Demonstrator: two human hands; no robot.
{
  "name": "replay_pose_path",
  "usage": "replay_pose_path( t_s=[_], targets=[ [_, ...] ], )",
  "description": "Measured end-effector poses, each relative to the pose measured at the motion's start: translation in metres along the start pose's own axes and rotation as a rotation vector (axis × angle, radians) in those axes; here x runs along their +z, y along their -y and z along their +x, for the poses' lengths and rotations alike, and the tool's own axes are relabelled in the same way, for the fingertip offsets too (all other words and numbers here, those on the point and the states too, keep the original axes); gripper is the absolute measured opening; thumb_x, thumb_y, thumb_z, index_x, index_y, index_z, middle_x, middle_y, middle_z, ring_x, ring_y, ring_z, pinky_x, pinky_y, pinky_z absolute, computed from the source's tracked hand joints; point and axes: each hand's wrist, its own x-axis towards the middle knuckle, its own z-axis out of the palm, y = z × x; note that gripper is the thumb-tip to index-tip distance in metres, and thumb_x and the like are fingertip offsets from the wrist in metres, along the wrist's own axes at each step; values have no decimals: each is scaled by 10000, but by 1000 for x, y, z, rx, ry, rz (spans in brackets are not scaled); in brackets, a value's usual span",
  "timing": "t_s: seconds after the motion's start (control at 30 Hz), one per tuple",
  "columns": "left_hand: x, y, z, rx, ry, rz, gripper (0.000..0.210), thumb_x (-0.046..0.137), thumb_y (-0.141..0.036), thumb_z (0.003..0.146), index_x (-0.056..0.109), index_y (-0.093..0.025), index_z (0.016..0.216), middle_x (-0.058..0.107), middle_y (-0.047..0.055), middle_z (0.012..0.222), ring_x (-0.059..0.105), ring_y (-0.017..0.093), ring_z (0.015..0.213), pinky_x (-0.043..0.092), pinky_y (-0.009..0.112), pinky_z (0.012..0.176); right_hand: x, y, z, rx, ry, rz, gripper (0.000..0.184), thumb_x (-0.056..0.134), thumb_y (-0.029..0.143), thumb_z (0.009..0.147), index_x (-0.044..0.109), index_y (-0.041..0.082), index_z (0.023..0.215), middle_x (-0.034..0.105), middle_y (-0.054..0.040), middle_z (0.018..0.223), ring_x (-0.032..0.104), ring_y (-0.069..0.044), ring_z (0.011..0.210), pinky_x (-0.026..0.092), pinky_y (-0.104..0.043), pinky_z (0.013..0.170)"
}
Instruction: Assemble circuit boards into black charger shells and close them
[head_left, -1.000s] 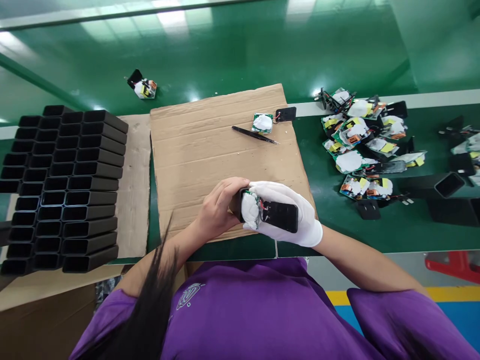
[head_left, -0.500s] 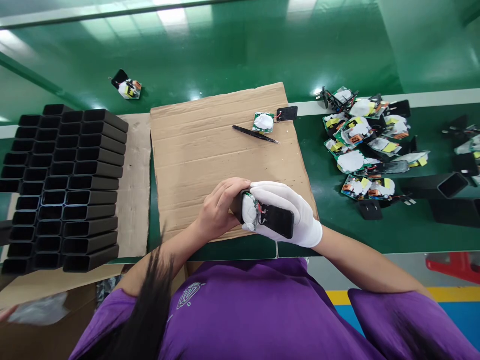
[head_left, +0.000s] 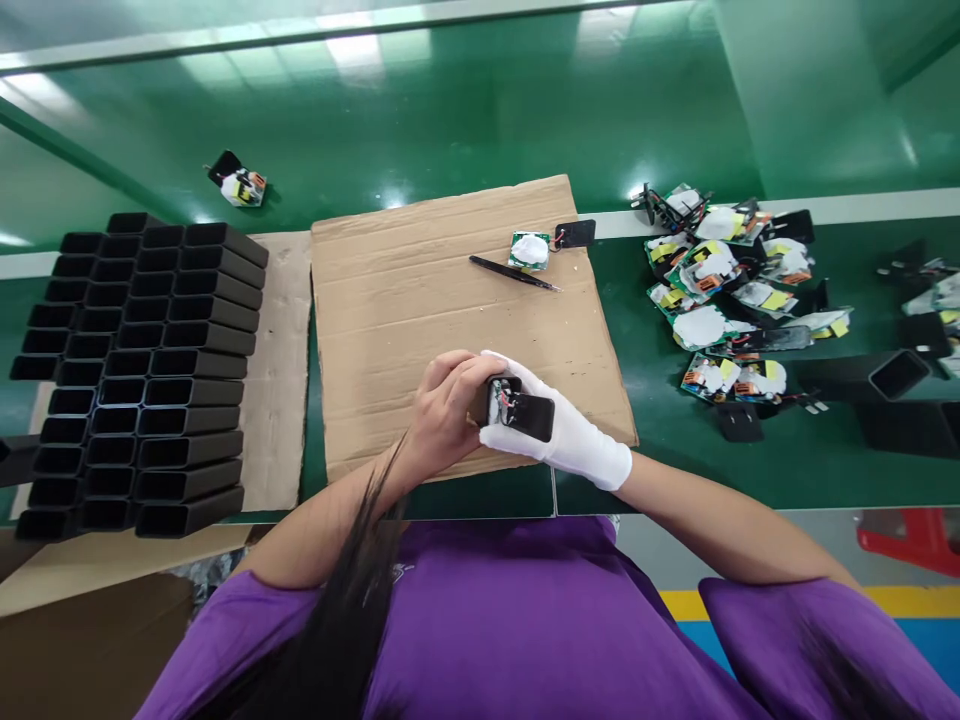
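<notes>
Over the front of the cardboard, my bare left hand wraps round a black rectangular casing whose open end faces up. My right hand, in a white glove, closes about the same casing from the other side, fingers partly hidden behind it. Inside the opening sits a circuit board with white filler, mostly hidden. A black end cap hangs out to the right on short red wires, against the glove. Farther back on the cardboard lie black tweezers and another board with white filler, wired to its own cap.
Rows of black casings stand stacked at left on a cardboard strip. Several wired boards are heaped at right, near loose casings. One board lies at back left. The cardboard sheet covers the green table's middle.
The circuit board has gone down into the casing, where its white filler stuck out before. My right hand has shifted left, and the end cap has moved left with the board.
</notes>
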Motion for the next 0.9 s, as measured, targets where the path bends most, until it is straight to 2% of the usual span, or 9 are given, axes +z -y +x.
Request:
replay_pose_path(
  t_s=[0.1,0.2,0.27,0.33,0.5,0.7,0.9],
  targets=[
    [-3,3,2,-115,111,-173,524,680,-351,858,527,-213,1340,615,140,1360,582,252,1231,508,392,1021,-1,1,4,53,-74,27,838,760,523,760,415,194,1450,619,-123,1338,630,-274,1200,515,-445,1051],
    [-7,10,5,-339,262,-605,638,658,-429,869,456,-254,1448,425,143,1553,511,289,1357,564,363,952,-7,2,8,91,-111,31,857,761,461,763,385,190,1483,687,-102,1224,690,-249,1074,557,-418,984],
    [-7,14,6,-477,297,-864,627,619,-478,892,456,-271,1460,481,124,1518,559,290,1316,579,347,928,-10,1,10,99,-116,4,881,761,428,761,361,197,1510,710,-75,1169,708,-227,1016,563,-393,964],
    [-6,16,8,-569,279,-967,580,609,-498,898,525,-245,1413,589,124,1416,620,286,1242,571,365,957,-10,-1,11,101,-108,-24,889,758,398,760,348,206,1526,716,-51,1138,715,-205,964,572,-360,930],
    [-2,16,10,-578,197,-903,522,693,-471,852,637,-191,1288,684,126,1276,652,260,1185,558,354,987,-7,-3,11,101,-92,-46,895,761,370,739,363,221,1526,710,-26,1095,708,-161,819,593,-297,801],
    [3,13,8,-537,127,-879,487,652,-495,880,649,-176,1249,694,136,1258,656,244,1186,554,339,991,-5,0,12,107,-130,-45,824,742,405,754,430,202,1489,724,-39,1093,717,-190,865,590,-340,854],
    [10,10,3,-503,47,-826,437,594,-466,928,622,-178,1256,685,129,1268,660,214,1171,538,320,1008,-1,-1,15,68,-182,-52,757,744,426,758,506,201,1440,725,-52,1137,711,-224,999,569,-359,939]
  ],
)
